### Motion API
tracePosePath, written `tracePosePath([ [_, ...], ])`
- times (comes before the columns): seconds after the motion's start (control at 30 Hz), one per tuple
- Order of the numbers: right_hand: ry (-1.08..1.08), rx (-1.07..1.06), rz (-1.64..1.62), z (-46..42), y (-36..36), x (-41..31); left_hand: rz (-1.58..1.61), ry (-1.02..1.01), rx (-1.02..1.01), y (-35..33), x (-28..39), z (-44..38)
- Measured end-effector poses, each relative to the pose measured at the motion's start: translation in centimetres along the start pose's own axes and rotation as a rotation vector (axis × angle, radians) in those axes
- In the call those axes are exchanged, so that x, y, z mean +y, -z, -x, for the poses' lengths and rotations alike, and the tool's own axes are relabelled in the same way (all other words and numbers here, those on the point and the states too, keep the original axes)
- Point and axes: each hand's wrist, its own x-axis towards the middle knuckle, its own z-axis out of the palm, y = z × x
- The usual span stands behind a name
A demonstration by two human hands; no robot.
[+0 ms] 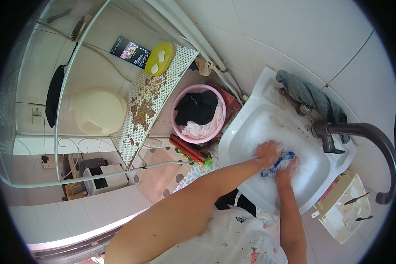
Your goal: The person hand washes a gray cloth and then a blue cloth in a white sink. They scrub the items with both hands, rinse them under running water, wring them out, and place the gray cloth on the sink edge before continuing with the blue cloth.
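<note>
Before me is a white washbasin (247,132) filled with soap suds. My left hand (269,153), partly covered by foam, grips one side of a wet blue cloth (279,162). On the other side of that cloth, my right hand (286,171) is closed on it, its fingers partly hidden by suds. The hands are close together, with the cloth bunched between them. A dark curved faucet (359,127) rises from the basin's back edge, beside a twisted grey cloth (310,92).
A pink basin (173,114) with black and pale pink clothes stands left of the washbasin. Farther left, a rusty perforated shelf (161,89) bears a yellow soap dish (165,57) and a phone (129,52). A plastic holder (336,201) hangs at the right, and white pipes run along the wall.
</note>
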Motion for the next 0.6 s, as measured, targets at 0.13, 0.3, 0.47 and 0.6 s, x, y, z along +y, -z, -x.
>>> tracePosePath([
  [0.13, -0.169, -0.183, 0.085, -3.8, 0.8, -2.6, 0.102, 0.037, 0.076, -3.7, -3.2, -4.2],
  [0.3, -0.048, -0.008, 0.159, -7.5, -4.9, 3.9, 0.191, 0.053, -0.108, -2.6, -4.5, -7.3],
  [0.47, 0.025, 0.178, 0.284, -8.3, -3.8, 6.7, -0.103, -0.399, -0.084, 2.4, -2.7, 1.2],
  [0.6, -0.422, 0.279, -0.370, -6.3, -0.5, 8.1, -0.143, -0.436, 0.136, -0.1, -8.0, 0.2],
])
